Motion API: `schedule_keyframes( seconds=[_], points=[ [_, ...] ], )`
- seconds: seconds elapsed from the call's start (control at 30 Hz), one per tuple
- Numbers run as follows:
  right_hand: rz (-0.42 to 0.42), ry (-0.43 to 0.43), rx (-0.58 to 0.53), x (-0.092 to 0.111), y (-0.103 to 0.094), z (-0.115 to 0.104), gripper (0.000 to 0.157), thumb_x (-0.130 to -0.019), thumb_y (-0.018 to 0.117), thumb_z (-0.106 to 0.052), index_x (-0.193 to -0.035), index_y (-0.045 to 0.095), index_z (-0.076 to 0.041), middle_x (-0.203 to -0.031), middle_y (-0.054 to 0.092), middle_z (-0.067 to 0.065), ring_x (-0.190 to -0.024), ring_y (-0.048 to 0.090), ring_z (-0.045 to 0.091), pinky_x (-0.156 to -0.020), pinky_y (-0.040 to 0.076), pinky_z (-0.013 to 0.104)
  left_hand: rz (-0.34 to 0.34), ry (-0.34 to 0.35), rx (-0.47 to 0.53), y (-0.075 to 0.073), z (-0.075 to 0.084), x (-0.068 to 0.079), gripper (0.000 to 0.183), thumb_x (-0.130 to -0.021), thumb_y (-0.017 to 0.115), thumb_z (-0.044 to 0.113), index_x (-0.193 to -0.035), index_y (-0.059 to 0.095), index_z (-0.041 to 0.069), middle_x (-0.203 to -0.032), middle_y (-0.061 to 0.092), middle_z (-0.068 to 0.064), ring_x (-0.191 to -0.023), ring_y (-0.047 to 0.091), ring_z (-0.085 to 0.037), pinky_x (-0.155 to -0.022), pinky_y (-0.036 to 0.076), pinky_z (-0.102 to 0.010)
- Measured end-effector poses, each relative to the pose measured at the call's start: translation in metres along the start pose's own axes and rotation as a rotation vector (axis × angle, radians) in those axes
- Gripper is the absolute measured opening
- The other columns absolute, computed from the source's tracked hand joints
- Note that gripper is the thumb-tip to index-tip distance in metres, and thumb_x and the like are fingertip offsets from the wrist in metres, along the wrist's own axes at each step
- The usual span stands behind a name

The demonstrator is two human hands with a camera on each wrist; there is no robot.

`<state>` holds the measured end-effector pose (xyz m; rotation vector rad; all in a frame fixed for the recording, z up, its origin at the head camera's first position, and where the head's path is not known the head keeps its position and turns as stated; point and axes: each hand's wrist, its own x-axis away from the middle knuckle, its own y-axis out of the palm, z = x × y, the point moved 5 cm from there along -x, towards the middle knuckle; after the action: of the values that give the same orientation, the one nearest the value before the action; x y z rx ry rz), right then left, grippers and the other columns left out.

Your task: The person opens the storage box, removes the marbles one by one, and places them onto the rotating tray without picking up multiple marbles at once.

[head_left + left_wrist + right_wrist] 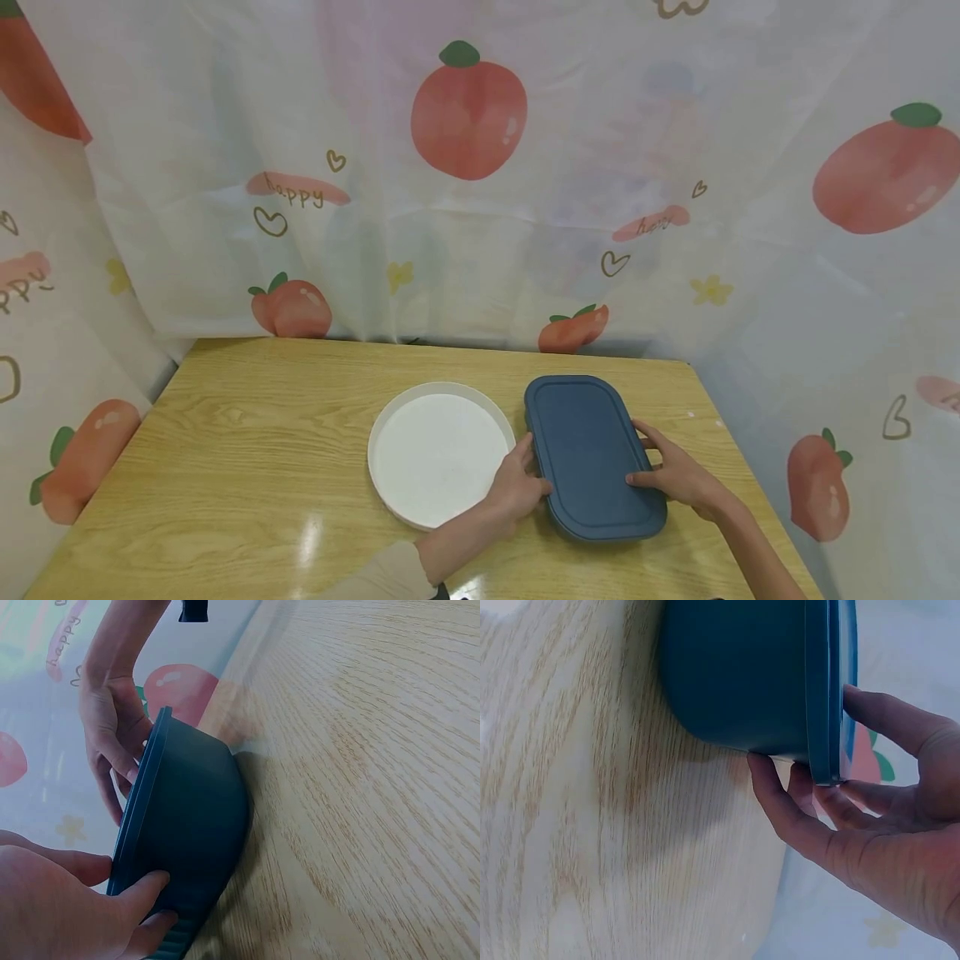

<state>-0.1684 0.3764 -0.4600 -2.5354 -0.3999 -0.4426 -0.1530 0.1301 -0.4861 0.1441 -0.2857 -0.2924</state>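
From the head, the box (592,454) is just right of the plate (438,450), left hand (517,483) and right hand (673,473) curled at its long sides, some fingertips hidden. At the left wrist, the left hand, partly cut off, pinches the rim (142,784). At the right wrist, thumb on the lid (832,690), fingers below; I can't tell if the box touches the table (570,825).

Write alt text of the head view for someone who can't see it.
A person's left hand and right hand hold a lidded blue container by its long sides. A round white tray lies left of it on a wooden table, before a fruit-print curtain.
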Motion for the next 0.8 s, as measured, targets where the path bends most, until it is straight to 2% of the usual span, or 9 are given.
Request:
schedule_keyframes(
  seconds=[0.13,0.3,0.47,0.57,0.63,0.8],
  points=[
    [-0.005,0.001,-0.01,0.0,0.0,0.001,0.1,-0.088,0.075,-0.006,-0.158,0.004,0.001,-0.147,0.019,0.041,-0.118,0.05,0.056,-0.08,0.055,0.057,0.002,-0.001,-0.015,0.001,0.0,-0.001,0.087,-0.077,0.058,-0.018,-0.155,0.023,-0.004,-0.152,0.035,-0.029,-0.13,0.045,-0.049,-0.084,0.055,-0.039],
    [-0.003,0.013,-0.011,0.0,0.0,0.002,0.1,-0.088,0.076,-0.008,-0.158,0.004,0.0,-0.147,0.019,0.04,-0.119,0.048,0.058,-0.081,0.054,0.06,0.003,0.002,-0.029,0.001,0.001,0.0,0.086,-0.077,0.058,-0.017,-0.155,0.023,-0.005,-0.152,0.035,-0.029,-0.13,0.046,-0.049,-0.093,0.052,-0.043],
    [-0.008,0.018,-0.016,0.001,0.001,0.0,0.102,-0.088,0.077,-0.01,-0.158,0.004,0.0,-0.147,0.018,0.04,-0.12,0.047,0.059,-0.081,0.053,0.061,-0.009,0.035,-0.061,0.0,0.0,0.001,0.087,-0.077,0.06,-0.015,-0.155,0.021,-0.005,-0.152,0.035,-0.028,-0.129,0.047,-0.047,-0.095,0.052,-0.043],
    [-0.008,0.016,-0.022,0.001,0.002,0.0,0.102,-0.088,0.077,-0.011,-0.158,0.003,0.001,-0.148,0.017,0.04,-0.119,0.047,0.059,-0.081,0.054,0.06,-0.034,0.075,-0.148,0.0,-0.002,0.002,0.09,-0.08,0.066,-0.009,-0.156,0.018,-0.004,-0.153,0.036,-0.026,-0.128,0.05,-0.043,-0.097,0.05,-0.043],
    [-0.006,0.019,-0.027,0.001,0.002,0.0,0.101,-0.088,0.076,-0.01,-0.158,0.004,0.0,-0.148,0.017,0.04,-0.12,0.047,0.059,-0.081,0.054,0.059,-0.058,0.101,-0.22,0.0,-0.004,0.004,0.094,-0.081,0.07,-0.003,-0.157,0.015,-0.002,-0.153,0.037,-0.025,-0.129,0.05,-0.042,-0.102,0.046,-0.046],
    [0.001,0.02,-0.026,0.003,0.003,0.0,0.1,-0.089,0.075,-0.01,-0.158,0.003,0.0,-0.149,0.016,0.04,-0.121,0.044,0.062,-0.08,0.055,0.058,-0.098,0.12,-0.399,0.001,-0.01,0.008,0.105,-0.08,0.079,0.014,-0.159,0.012,0.003,-0.153,0.038,-0.023,-0.135,0.043,-0.04,-0.109,0.037,-0.05]
  ],
)
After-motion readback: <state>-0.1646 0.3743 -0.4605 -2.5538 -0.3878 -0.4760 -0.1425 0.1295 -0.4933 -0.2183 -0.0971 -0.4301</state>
